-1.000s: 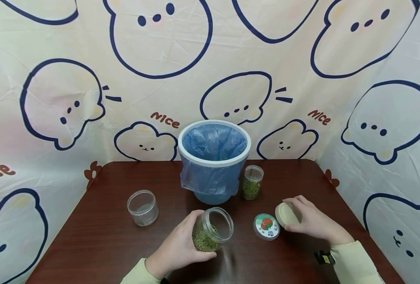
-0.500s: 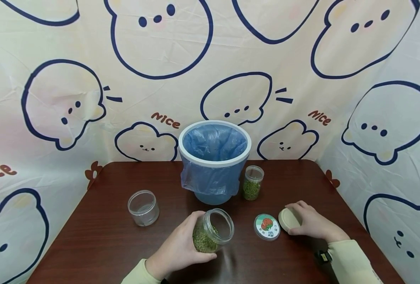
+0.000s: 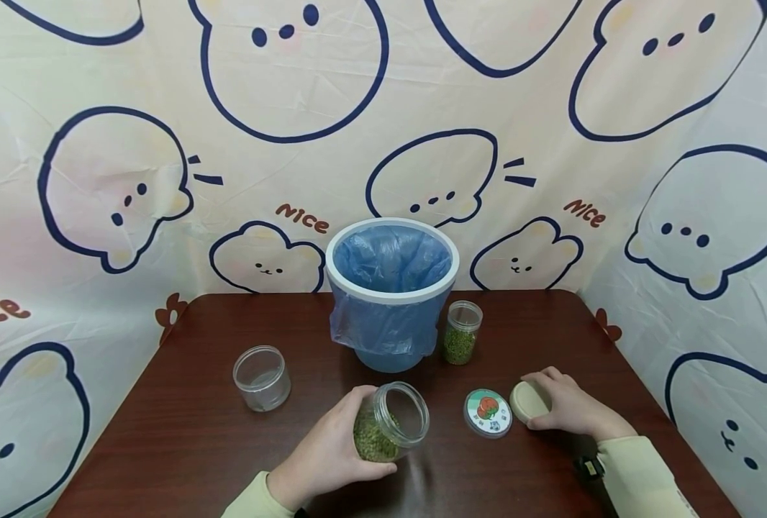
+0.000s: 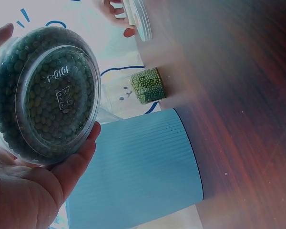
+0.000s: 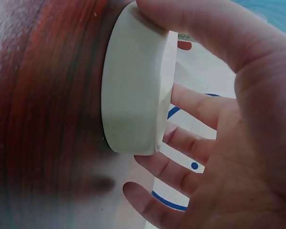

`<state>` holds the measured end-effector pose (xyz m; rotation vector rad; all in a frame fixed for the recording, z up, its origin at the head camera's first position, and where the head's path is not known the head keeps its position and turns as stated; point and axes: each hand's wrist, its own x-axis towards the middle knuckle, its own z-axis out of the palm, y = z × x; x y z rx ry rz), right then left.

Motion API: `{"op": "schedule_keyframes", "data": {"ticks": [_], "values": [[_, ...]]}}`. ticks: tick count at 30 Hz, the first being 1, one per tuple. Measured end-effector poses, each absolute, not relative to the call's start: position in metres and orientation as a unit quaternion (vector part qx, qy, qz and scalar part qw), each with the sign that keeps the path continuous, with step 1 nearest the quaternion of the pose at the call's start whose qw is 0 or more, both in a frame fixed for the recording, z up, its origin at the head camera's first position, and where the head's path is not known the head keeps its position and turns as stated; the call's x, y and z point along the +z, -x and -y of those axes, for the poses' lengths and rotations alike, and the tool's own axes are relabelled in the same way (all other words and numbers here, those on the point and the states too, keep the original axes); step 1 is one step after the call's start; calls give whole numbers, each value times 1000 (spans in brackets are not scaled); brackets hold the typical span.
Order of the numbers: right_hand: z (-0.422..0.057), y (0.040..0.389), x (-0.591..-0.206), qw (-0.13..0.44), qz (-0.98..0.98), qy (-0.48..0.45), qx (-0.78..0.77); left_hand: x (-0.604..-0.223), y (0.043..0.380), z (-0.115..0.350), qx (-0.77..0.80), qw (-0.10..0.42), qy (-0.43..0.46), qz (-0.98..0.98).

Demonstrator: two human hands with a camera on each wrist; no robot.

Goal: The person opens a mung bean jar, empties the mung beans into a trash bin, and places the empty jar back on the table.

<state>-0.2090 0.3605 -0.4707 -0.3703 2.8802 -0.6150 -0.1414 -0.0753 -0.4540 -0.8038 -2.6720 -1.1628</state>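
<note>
My left hand [image 3: 332, 453] grips a clear plastic jar [image 4: 47, 95] partly filled with green mung beans. The jar is tilted, its uncovered mouth facing right and toward the camera in the head view; the left wrist view looks at its base. At the right, my right hand [image 3: 568, 403] holds a round cream lid [image 5: 136, 86] by its edge, thumb on one side and fingers on the other. That lid sits flat against the tabletop, close beside a second lid [image 3: 488, 413] with a green-and-red printed label.
A blue bin [image 3: 390, 334] with a white rim and blue bag liner stands at the back middle. Right of it is a smaller jar [image 3: 461, 334] of mung beans. An empty clear jar [image 3: 262, 381] stands on the left of the dark wooden table [image 3: 183, 432].
The right hand has lowered the cream lid slightly to the right, from tilted above the table to flat on it. The left hand and its jar have hardly moved.
</note>
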Motion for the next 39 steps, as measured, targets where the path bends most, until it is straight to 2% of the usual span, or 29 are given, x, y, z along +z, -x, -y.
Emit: {"op": "schedule_keyframes", "data": {"ticks": [11,20,28,39], "values": [[-365,210,-477,81,-973,123,-176,-453,142,75,-387,61,262,882],[-365,211,-468,12,-975,112,-193,-452,142,77,-384,74,254,885],[-362,229,-444,-61,-974,111,-187,-449,143,77,-389,68,248,885],[-347,243,-388,-119,-966,129,-191,-446,143,77,-395,70,236,885]]}}
